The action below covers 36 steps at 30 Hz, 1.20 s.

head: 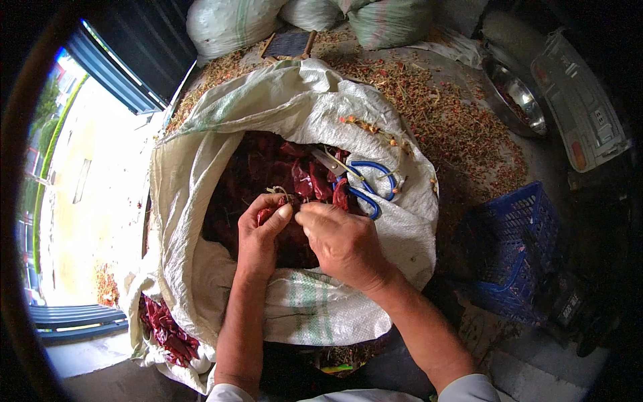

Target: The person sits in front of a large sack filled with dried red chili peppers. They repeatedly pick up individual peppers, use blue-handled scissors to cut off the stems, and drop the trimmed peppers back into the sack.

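My left hand (260, 236) pinches a dried red chili pepper (263, 216) between thumb and fingers, and a pale stem sticks up above them. Close beside it, the bent fingers of my right hand (341, 241) come together, slightly blurred; whether they grip part of the pepper is hidden. Both hands are over the mouth of a large white woven sack (181, 201) with its rim rolled outward. Dark red dried peppers (304, 181) fill the shadowed inside. Scissors with blue handles (369, 173) rest on the peppers and the sack's right inner rim, with a pale stalk across them.
Stems and red scraps (452, 125) cover the floor behind and right of the sack. A blue plastic basket (522, 251) and a metal bowl (517, 100) stand at right. Full sacks (231, 25) and a low stool (288, 45) are at the back. Another sack of peppers (168, 331) sits lower left.
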Motion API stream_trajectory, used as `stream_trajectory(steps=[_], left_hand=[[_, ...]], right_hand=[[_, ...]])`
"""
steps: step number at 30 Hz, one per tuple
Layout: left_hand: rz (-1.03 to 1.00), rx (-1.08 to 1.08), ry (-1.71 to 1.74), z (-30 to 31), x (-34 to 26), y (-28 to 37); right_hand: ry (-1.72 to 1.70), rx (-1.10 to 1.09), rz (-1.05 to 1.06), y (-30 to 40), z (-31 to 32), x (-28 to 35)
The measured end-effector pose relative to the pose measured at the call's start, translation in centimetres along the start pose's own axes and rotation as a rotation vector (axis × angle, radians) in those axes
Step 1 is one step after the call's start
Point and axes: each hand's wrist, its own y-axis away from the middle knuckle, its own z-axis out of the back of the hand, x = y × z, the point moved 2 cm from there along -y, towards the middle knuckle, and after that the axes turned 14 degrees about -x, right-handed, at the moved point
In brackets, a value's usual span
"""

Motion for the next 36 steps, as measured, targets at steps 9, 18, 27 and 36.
stream_trajectory(steps=[9,18,27,36], left_hand=[[-0.684,0.122,-0.714,-1.4,-0.1,1.3],[-0.514,0.203,-0.616,-0.8,-0.5,1.3],[-0.126,0.122,-0.170,0.0,0.0,2.0],[-0.026,0.092,0.135,-0.4,0.5,0.6]], right_hand=[[0.004,0.153,-0.432,-0.2,0.7,-1.2],[-0.220,0.110,-0.626,0.5,0.4,-0.9],[-1.312,-0.530,-1.141,-2.7,2.9,-5.1],[0.490,0.232,-0.094,-1.4,2.7,-2.3]])
